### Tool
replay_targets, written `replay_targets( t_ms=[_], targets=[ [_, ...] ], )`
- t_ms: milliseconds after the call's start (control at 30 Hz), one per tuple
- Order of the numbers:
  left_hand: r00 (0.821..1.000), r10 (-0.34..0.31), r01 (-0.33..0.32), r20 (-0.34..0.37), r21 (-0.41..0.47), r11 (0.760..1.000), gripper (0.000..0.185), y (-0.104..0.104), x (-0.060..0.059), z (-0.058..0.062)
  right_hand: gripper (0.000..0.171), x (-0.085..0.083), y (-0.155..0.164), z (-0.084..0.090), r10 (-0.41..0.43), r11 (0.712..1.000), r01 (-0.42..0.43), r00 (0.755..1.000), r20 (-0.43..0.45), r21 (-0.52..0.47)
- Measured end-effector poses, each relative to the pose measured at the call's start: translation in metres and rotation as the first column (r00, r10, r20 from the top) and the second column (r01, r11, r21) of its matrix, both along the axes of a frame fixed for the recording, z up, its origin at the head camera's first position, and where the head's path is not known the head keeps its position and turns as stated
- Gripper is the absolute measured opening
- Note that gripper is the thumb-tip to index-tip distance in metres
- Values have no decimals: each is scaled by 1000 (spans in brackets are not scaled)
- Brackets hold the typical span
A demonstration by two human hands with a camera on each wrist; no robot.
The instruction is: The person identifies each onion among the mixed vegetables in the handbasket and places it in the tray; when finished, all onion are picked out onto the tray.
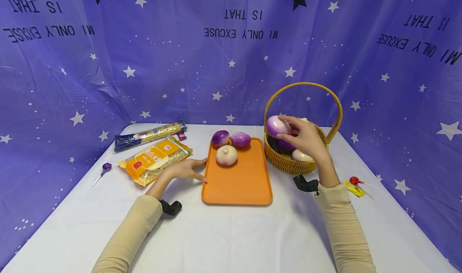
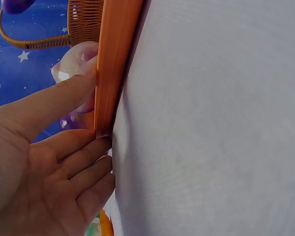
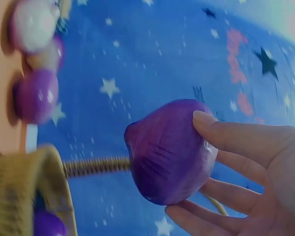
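My right hand (image 1: 303, 138) grips a purple onion (image 1: 277, 127) between thumb and fingers, held up over the wicker basket (image 1: 292, 164). The right wrist view shows this onion (image 3: 169, 155) with its pointed tip away from the palm. Nearly straight fingers of my left hand (image 1: 184, 169) touch the left edge of the orange tray (image 1: 238, 186); the left wrist view has the thumb and fingertips spread along its rim (image 2: 110, 73). On the tray's far part lie a dark purple onion (image 1: 220, 138), a lighter purple onion (image 1: 240, 140) and a whitish onion (image 1: 226, 155).
Inside the basket sit a purple onion (image 1: 286, 145) and a white one (image 1: 301, 155), under a tall arched handle (image 1: 304, 83). Left of the tray lie an orange noodle packet (image 1: 155, 160), a long blue pasta packet (image 1: 149, 135) and a purple lollipop (image 1: 106, 167). A red lollipop (image 1: 355, 180) lies far right.
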State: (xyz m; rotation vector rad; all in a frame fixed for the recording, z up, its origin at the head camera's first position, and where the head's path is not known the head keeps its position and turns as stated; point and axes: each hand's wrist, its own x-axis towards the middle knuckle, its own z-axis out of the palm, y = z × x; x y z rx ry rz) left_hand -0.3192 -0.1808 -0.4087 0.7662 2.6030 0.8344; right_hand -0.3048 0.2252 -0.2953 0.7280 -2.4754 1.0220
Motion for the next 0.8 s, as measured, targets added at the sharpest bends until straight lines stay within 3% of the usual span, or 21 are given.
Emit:
replay_targets(
  t_ms=[133, 300, 567, 800],
  targets=[
    [1000, -1, 1, -4, 3, 1000, 89, 0, -1, 0, 55, 0, -20, -6, 68, 997, -67, 998, -16, 37],
    [1000, -3, 3, -9, 3, 1000, 88, 0, -1, -1, 54, -5, -41, -20, 126, 989, -130, 990, 63, 65],
    [1000, 3, -3, -13, -9, 1000, 88, 0, 1, 1, 50, -19, -61, -51, 129, 973, -137, 990, 56, 183],
    [1000, 3, -3, 3, -9, 1000, 88, 0, 3, 3, 47, -31, -66, -77, 130, 968, -140, 990, 60, 210]
  ],
)
